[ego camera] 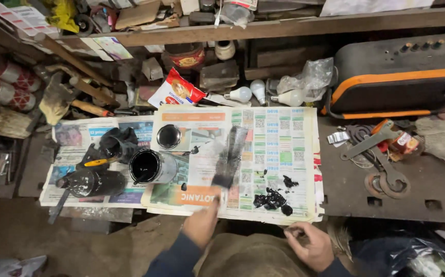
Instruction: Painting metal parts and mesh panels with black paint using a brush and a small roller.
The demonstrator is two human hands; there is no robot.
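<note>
My left hand (202, 224) reaches over the near edge of the newspaper (279, 138) and grips the lower end of a long black brush-like tool (231, 156), which is blurred by motion and points away from me. Left of it stands an open tin of black paint (150, 166), with its round lid (169, 136) lying behind it. Black paint blots (273, 198) stain the paper at the right. My right hand (310, 246) rests at the paper's near edge below those blots, fingers curled and smeared black, with nothing seen in it.
A black-coated bottle (91, 182), a dark rag (119, 141) and a yellow-handled tool (97, 162) lie on the left paper. Three light bulbs (258, 91) and a snack packet (178, 90) sit behind. A black-and-orange case (397, 77) and metal tools (381, 164) occupy the right.
</note>
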